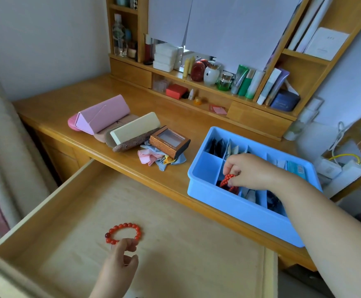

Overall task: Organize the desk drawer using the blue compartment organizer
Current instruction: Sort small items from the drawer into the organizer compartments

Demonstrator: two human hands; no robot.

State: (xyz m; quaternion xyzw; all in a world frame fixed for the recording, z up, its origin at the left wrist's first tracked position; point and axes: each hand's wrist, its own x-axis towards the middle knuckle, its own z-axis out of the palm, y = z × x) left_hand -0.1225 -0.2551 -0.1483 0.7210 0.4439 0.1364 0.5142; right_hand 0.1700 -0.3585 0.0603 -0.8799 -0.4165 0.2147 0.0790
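Note:
The blue compartment organizer (205, 191) sits on the desk at the right, its cells holding small packets and dark items. My right hand (248, 171) reaches into a middle cell and pinches a string of small red beads (227, 179). The wooden drawer (53, 203) is pulled out below. On its floor lies a red bead bracelet (130, 226). My left hand (119, 261) is over the drawer, its thumb and fingertips pinching the bracelet's near edge.
Left of the organizer on the desk (175, 112) lie a pink folded case (102, 115), a cream box (135, 129), a brown windowed box (169, 143) and crumpled cloths (153, 158). Shelves at the back hold bottles and tubes. Cables and a power strip (343, 171) are at the right.

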